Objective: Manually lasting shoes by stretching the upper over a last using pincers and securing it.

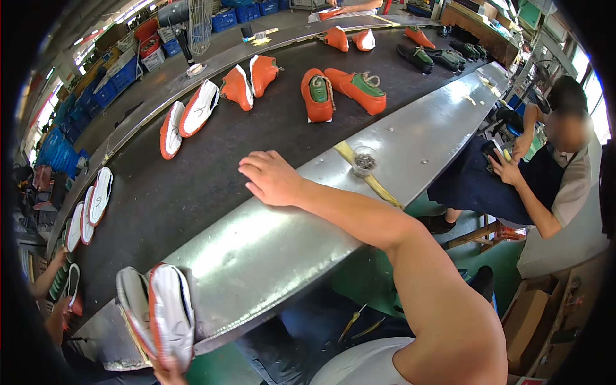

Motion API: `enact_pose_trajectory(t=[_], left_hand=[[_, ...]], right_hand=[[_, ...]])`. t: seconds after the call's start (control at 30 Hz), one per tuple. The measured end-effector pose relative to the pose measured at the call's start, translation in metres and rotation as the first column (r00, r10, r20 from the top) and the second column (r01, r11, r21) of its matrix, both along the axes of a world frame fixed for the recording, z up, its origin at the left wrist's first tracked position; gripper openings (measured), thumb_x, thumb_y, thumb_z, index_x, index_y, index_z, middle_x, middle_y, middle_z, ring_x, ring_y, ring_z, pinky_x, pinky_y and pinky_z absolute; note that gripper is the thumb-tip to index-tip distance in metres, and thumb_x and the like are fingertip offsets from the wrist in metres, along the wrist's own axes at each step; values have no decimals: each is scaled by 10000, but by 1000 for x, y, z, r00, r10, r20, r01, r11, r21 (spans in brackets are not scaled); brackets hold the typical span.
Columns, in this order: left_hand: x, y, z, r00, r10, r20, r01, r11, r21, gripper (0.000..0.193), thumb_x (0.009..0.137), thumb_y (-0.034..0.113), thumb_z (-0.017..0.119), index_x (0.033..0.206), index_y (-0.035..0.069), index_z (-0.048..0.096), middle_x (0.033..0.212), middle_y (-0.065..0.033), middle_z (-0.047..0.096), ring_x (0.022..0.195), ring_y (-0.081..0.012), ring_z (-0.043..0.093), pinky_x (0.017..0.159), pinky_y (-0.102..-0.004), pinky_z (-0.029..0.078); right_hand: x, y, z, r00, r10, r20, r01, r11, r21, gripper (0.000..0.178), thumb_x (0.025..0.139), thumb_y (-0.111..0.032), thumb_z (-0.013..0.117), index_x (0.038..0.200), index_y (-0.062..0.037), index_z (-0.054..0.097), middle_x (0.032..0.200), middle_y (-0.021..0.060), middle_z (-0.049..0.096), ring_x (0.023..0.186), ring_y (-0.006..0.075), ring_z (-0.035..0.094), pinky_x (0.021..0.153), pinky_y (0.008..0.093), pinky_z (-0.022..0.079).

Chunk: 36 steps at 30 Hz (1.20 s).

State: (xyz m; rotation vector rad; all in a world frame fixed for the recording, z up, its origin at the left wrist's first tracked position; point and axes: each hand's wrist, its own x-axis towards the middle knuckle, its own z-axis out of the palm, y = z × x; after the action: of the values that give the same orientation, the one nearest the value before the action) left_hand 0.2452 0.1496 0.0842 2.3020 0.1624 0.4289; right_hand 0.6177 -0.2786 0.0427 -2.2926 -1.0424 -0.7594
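Observation:
My right hand [273,179] rests palm down where the dark conveyor belt [212,173] meets the metal ledge [256,244]. Its fingers are loosely bent and apart, with nothing in them. Low at the left, my left hand [169,373] is partly cut off by the picture's edge. It grips the lower end of a white shoe with a red edge [173,314]. A greyer shoe [133,298] stands tilted against that one, over the ledge. How far the fingers reach round the pair is hidden.
Orange shoes [356,90], white-and-orange shoes [200,109] and black shoes [443,59] stand on the belt. A small dish of nails [364,162] sits by a yellow strip. Yellow-handled tools [351,323] lie on my lap. A co-worker [552,160] sits at the right; another's hands [54,314] show far left.

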Motion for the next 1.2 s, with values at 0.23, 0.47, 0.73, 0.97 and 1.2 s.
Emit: enact_pose_trajectory(t=[0.23, 0.47, 0.73, 0.97, 1.2], left_hand=[[74, -57, 68, 991, -74, -114, 136, 486, 864, 913, 661, 195, 850, 1437, -43, 430, 1390, -311, 518, 1289, -483, 502, 1098, -465, 395], [210, -14, 23, 879, 104, -465, 137, 879, 457, 742, 869, 467, 692, 1390, -27, 508, 1295, -280, 614, 1231, -414, 583, 1041, -435, 455], [37, -130, -4, 999, 20, 32, 1, 835, -550, 474, 940, 234, 706, 1382, 128, 570, 1129, -106, 684, 1000, -174, 630, 907, -312, 524], [-119, -263, -116, 994, 62, 94, 30, 656, -754, 673, 935, 177, 712, 1499, 64, 364, 1313, -115, 572, 1223, -209, 543, 1065, -371, 428], [-130, -242, -106, 956, -285, 71, 211, 497, -842, 630, 1014, 248, 607, 1549, 147, 291, 1317, -98, 592, 1224, -184, 552, 1067, -352, 443]], right_hand=[[-266, -52, -3, 825, 259, -502, -408, 888, -211, 227, 928, -282, 587, 966, -61, 561, 833, 147, 611, 803, 339, 631, 696, 496, 481], [-446, -131, -72, 611, -76, -788, -428, 806, -409, 367, 911, -349, 646, 1136, -62, 605, 1066, 130, 616, 1023, 311, 622, 847, 449, 532], [-436, -189, -72, -531, 201, -823, 101, 979, 174, 383, 900, -238, 731, 1192, -42, 578, 839, 31, 582, 649, 102, 542, 529, 249, 419], [-434, -140, -17, -166, 311, -936, -50, 945, 323, 310, 952, -172, 646, 1188, 18, 578, 892, 57, 661, 709, 103, 599, 629, 253, 490], [-438, -93, -23, 160, 303, -939, -415, 884, 215, 311, 983, -186, 591, 1237, -7, 577, 888, 93, 667, 744, 186, 636, 720, 321, 515]])
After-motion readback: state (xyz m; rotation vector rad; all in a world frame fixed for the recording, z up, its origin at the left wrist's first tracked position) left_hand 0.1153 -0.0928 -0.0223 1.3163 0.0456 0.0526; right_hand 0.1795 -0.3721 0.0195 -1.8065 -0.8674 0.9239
